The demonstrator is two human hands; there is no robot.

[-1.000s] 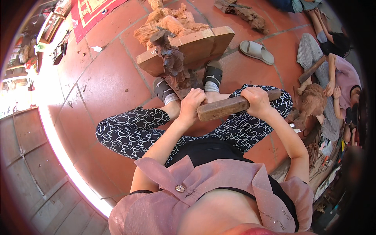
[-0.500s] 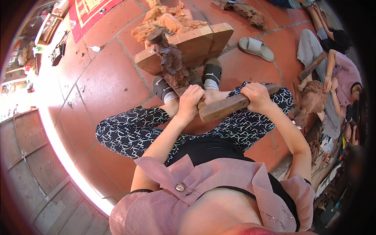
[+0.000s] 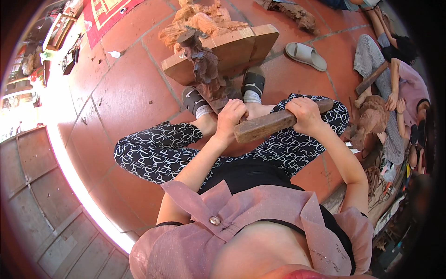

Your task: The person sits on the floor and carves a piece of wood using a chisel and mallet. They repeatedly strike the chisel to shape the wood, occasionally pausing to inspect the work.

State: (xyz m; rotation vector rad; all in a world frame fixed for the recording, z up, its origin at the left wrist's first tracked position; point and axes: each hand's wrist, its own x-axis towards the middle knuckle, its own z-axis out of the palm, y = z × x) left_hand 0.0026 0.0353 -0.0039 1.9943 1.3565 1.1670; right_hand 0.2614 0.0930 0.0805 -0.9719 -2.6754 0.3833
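My right hand (image 3: 305, 115) is closed around a long wooden mallet (image 3: 264, 128), a flat block whose thick end points left over my lap. My left hand (image 3: 230, 117) is closed on a wooden-handled carving tool; its fingers and the mallet hide nearly all of it. The mallet's end lies close beside that hand; whether they touch I cannot tell. Just beyond the left hand, a dark carved wooden figure (image 3: 204, 67) stands between my sandalled feet, its base partly hidden.
Behind the figure is a larger orange-brown carving (image 3: 204, 21) on a thick wooden base (image 3: 223, 55). A grey slipper (image 3: 305, 56) and a rough wood piece (image 3: 297, 16) lie on the tiles. At right, a person's hands (image 3: 393, 102) are near another carving (image 3: 371, 114).
The mallet's thick end has shifted very slightly left, nearer my left hand. The tool's handle end, seen before, is now mostly covered. The view has moved slightly.
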